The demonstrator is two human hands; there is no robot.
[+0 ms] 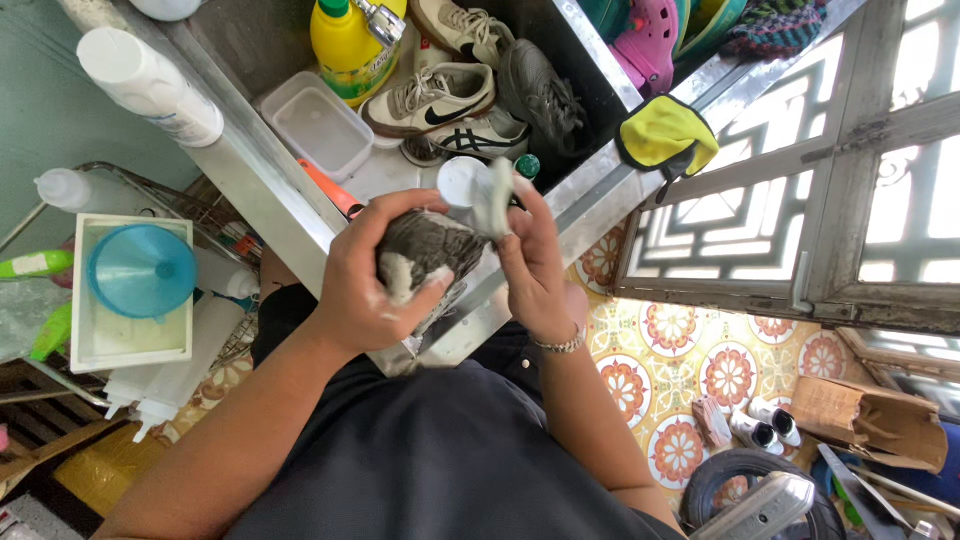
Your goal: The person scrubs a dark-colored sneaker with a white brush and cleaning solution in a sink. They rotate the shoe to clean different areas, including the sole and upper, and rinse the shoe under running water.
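My left hand grips a grey and white shoe over the steel sink's front rim. My right hand presses a whitish cloth or wipe against the shoe's upper end. A white round cap of a bottle shows just behind the fingers. A bracelet sits on my right wrist. Several other sneakers lie in the sink basin beyond my hands.
A yellow detergent bottle, a clear plastic tub and an orange-handled brush are in the sink. A blue funnel in a white box and squeeze bottles stand left. A yellow cloth, patterned floor tiles and small shoes lie right.
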